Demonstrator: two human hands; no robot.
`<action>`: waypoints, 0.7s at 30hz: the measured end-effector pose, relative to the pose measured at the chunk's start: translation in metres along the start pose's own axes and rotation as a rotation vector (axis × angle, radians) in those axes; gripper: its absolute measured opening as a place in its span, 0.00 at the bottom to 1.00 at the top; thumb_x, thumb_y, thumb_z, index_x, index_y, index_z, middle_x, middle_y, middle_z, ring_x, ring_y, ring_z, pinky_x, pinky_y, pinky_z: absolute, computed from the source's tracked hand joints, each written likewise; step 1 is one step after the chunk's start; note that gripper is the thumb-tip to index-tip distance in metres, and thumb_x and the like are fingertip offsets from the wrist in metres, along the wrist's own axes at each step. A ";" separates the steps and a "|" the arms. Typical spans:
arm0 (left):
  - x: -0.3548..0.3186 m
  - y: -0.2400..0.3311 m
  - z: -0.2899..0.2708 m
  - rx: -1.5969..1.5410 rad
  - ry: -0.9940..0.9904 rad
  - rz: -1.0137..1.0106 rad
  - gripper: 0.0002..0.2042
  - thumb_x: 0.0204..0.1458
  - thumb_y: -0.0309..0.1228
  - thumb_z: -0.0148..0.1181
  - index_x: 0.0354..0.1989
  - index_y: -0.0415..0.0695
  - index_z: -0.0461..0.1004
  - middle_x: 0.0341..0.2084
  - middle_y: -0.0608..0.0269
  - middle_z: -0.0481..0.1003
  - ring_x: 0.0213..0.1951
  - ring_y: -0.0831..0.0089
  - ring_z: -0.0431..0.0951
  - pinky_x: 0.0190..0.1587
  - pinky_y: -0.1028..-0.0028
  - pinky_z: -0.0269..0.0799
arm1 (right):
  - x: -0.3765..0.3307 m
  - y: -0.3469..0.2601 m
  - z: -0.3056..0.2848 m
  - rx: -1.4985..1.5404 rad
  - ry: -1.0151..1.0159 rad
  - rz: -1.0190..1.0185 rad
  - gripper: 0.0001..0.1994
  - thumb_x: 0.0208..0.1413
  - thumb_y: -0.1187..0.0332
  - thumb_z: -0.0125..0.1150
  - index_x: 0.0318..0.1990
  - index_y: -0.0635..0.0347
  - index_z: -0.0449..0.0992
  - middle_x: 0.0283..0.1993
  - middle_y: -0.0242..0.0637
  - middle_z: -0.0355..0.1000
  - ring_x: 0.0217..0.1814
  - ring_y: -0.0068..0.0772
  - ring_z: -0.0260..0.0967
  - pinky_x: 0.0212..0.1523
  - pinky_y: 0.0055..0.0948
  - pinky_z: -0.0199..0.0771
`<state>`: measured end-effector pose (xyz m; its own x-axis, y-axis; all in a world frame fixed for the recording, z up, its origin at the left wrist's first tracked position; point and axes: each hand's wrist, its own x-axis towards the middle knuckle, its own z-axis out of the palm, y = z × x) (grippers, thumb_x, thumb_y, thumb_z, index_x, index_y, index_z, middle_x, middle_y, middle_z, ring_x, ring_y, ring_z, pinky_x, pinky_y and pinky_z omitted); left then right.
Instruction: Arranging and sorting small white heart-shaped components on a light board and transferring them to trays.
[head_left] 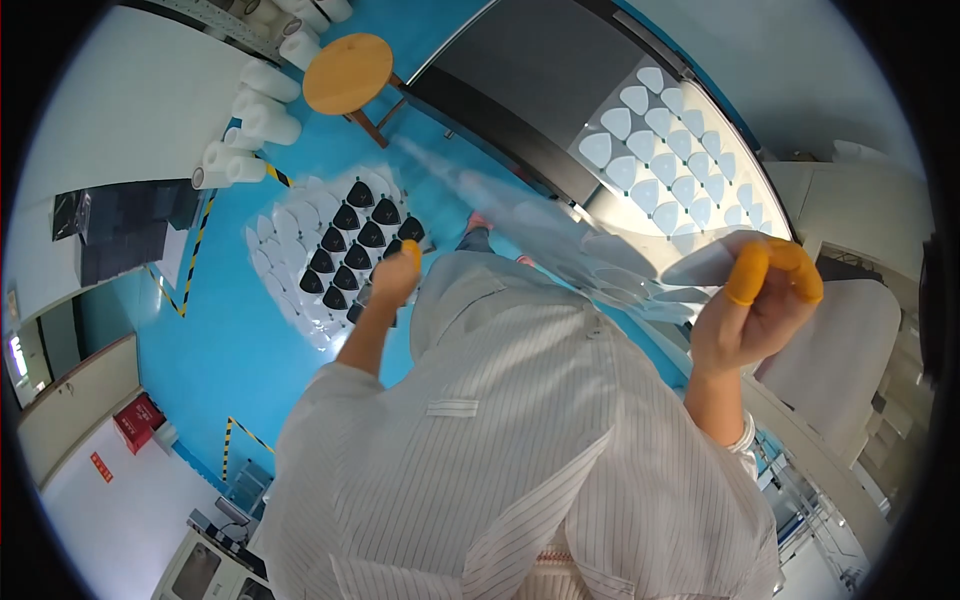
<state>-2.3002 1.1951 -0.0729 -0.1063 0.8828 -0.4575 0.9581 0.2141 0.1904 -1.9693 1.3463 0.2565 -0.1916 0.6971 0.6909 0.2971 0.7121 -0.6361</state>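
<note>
My left hand (pixel 396 278), a yellow cot on its fingertip, is closed at the right edge of a clear sheet (pixel 318 325) bearing rows of black rounded-triangle pieces (pixel 353 254). Pale pieces of the same shape (pixel 268 262) show along that sheet's left side. Over at the right, my right hand (pixel 752 318) is raised with its yellow-capped fingers curled together at the end of a clear plastic film (pixel 560 235). This film stretches in a blurred band from the hand toward the upper left. Exactly where the fingertips meet the film is partly hidden.
Beyond the film stands a dark-topped table with a lit panel (pixel 640 215) carrying pale rounded-triangle pieces (pixel 645 145). A round wooden stool (pixel 348 75) stands at its left end. White rolls (pixel 268 122) line the wall. A grey chair back (pixel 840 345) is close to my right arm.
</note>
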 end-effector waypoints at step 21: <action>0.122 0.117 -0.265 -1.847 -0.003 0.609 0.10 0.51 0.20 0.55 0.42 0.40 0.70 0.37 0.63 0.72 0.41 0.76 0.72 0.45 0.79 0.68 | 0.013 0.104 -0.042 0.491 0.405 0.875 0.16 0.62 0.59 0.48 0.49 0.61 0.65 0.41 0.35 0.68 0.42 0.22 0.68 0.45 0.22 0.69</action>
<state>-2.2717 1.4389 0.1239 0.0814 0.9966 0.0114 -0.5549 0.0359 0.8311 -1.9010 1.4263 0.2137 0.2553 0.9647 -0.0651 -0.2442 -0.0008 -0.9697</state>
